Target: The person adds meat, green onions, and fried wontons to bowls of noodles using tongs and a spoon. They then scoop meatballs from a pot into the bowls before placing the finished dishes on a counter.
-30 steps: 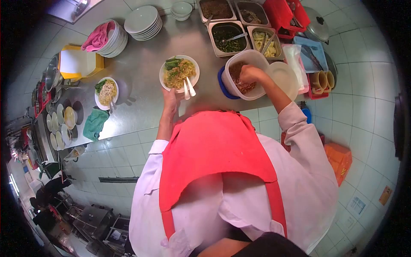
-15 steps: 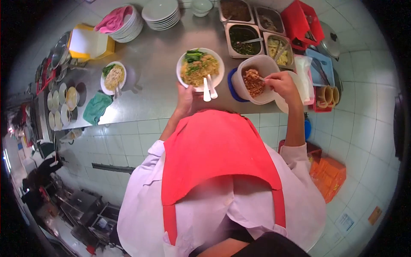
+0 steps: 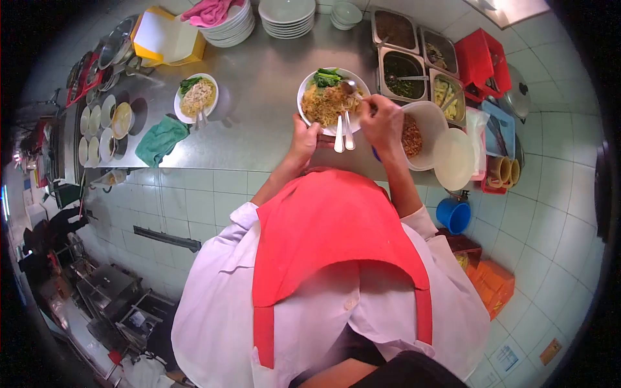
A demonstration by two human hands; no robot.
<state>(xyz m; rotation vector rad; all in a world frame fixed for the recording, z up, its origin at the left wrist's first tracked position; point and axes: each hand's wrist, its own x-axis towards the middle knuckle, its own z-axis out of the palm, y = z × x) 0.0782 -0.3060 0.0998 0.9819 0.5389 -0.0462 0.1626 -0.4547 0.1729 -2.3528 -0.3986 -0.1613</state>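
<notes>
A white plate (image 3: 301, 102) of noodles (image 3: 321, 105) with green leaves (image 3: 328, 78) lies in front of me on the steel counter. My left hand (image 3: 305, 137) is closed on the plate's lower left rim. My right hand (image 3: 383, 123) pinches a spoon (image 3: 349, 86), its bowl over the noodles' right side. Two utensils (image 3: 344, 131) rest on the plate, their pale handles pointing at me. Just right of my right hand, a whitish tub (image 3: 432, 118) holds reddish-brown crumbly topping (image 3: 411, 136); my hand partly hides the tub's left side.
A round lid (image 3: 454, 160) overlaps the tub's right side. Metal food trays (image 3: 404, 73) stand behind it. Left lie a second noodle plate (image 3: 179, 108), a green cloth (image 3: 160, 141) and several bowls (image 3: 94, 123). Stacked plates (image 3: 288, 29) and a yellow box (image 3: 192, 46) line the back.
My right hand has moved left with the spoon, from inside the tub to over the noodles. Brown topping now shows on the noodles. My left hand still holds the plate. The view has shifted.
</notes>
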